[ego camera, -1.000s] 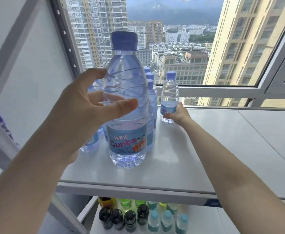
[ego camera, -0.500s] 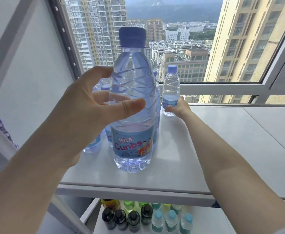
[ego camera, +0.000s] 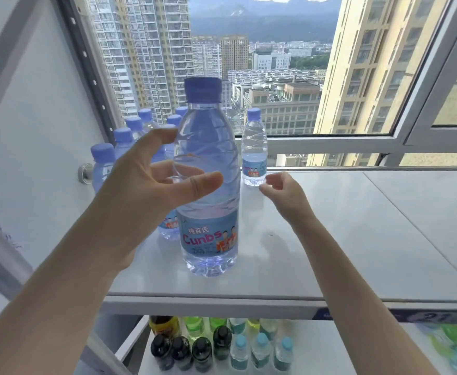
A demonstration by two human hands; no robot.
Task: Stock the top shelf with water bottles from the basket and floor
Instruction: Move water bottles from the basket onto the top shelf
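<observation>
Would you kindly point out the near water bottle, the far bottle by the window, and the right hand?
near water bottle (ego camera: pixel 209 236), head view, on its blue label.
far bottle (ego camera: pixel 254 147), head view, on its clear body.
right hand (ego camera: pixel 282 194), head view, on the back of the hand.

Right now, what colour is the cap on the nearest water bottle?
Blue-violet cap on the nearest water bottle; head view shows it.

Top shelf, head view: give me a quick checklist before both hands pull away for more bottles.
1. Front bottle upright on top shelf: ok.
2. Left hand off front bottle: cannot tell; fingers open around it.
3. Far bottle upright near window: ok.
4. Right hand clear of far bottle: ok, small gap.
5. Free shelf space to the right: ok.
6. Basket and floor stock: cannot tell, out of view.
</observation>
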